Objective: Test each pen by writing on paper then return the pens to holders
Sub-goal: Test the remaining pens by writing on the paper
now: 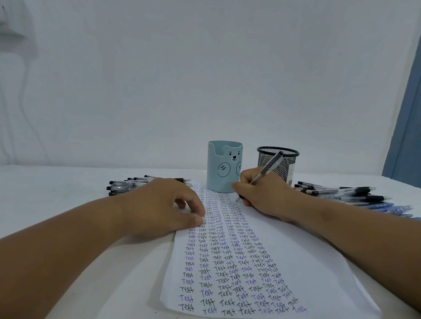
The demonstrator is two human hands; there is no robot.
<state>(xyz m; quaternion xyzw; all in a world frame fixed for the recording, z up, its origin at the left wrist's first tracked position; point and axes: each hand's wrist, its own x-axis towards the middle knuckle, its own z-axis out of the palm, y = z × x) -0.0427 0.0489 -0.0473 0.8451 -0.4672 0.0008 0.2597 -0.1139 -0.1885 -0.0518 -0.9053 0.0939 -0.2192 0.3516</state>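
Head view: right hand [262, 193] pinches pen [269, 167], tip at far end of paper [284, 266]; left hand [165, 206], fingers loosely curled, presses paper's left edge. Holders, bear cup [222, 168] and mesh cup [279, 162], just beyond right hand.

Risks: elbow sweeps pen pile [347, 195] right of right hand; paper slides if left hand lifts; tested pens [132, 184] beyond left hand mix with untested.

White table [49, 209], white wall, blue curtain far right.
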